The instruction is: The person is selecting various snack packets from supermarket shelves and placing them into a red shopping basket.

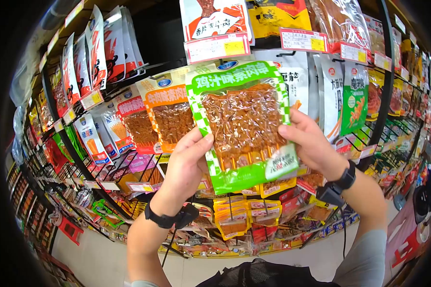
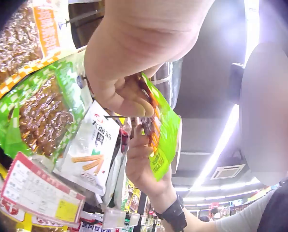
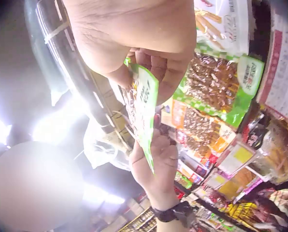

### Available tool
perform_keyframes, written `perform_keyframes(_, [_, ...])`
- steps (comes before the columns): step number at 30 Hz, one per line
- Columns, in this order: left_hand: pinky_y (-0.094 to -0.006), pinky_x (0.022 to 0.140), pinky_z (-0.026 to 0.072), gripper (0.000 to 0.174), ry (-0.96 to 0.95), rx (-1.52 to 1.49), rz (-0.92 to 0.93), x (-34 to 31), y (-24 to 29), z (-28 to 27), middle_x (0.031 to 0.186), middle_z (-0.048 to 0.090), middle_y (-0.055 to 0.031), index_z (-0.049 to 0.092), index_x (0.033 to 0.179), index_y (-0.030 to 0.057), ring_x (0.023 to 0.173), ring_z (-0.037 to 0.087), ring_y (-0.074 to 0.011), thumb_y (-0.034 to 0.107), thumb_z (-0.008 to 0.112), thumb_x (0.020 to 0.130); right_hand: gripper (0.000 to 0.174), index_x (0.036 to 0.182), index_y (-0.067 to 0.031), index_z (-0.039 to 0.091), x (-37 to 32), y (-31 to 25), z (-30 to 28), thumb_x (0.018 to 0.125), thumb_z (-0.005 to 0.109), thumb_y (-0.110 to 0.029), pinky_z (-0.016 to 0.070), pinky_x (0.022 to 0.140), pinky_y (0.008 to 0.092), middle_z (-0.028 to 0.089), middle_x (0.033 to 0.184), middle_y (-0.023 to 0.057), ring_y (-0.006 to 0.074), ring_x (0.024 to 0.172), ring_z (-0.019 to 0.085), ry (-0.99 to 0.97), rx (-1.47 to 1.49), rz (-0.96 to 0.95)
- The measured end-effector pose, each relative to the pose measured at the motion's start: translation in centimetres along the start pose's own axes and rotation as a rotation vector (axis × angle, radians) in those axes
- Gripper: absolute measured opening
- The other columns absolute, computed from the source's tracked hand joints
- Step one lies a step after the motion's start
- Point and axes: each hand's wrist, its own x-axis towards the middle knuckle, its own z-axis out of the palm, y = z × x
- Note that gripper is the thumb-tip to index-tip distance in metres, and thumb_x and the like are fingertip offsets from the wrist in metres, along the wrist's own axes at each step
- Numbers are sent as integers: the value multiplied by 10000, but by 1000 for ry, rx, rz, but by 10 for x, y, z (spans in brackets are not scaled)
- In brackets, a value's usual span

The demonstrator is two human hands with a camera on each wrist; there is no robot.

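Note:
Both hands hold up a green and white snack packet in front of the shelf rack, its clear window showing brown skewered pieces. At its left edge the left hand grips with the thumb on the front face. My right hand pinches the right edge the same way, fingers curled behind. The left wrist view catches the packet nearly edge-on between the hands. From the right wrist, the packet appears thin and slightly bent, the right fingers behind it. Another green packet of that look hangs on the rack.
Orange packets and red packets hang on hooks left of the held one. Price labels line the rail above. Lower shelves carry yellow packets. A red stool stands on the floor at left.

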Motion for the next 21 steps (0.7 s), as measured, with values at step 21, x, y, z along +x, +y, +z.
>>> perform_keyframes(21, [-256,905,422,331,424,236,-149,-235,-153,-68,1101,588,24,557,1290,13,1009,497,-66,223,514,1037,386,1191,18,608,-115,142,47,897,671,-224,505,844,359,663,1047,148,252,954,648,-421,-527,68])
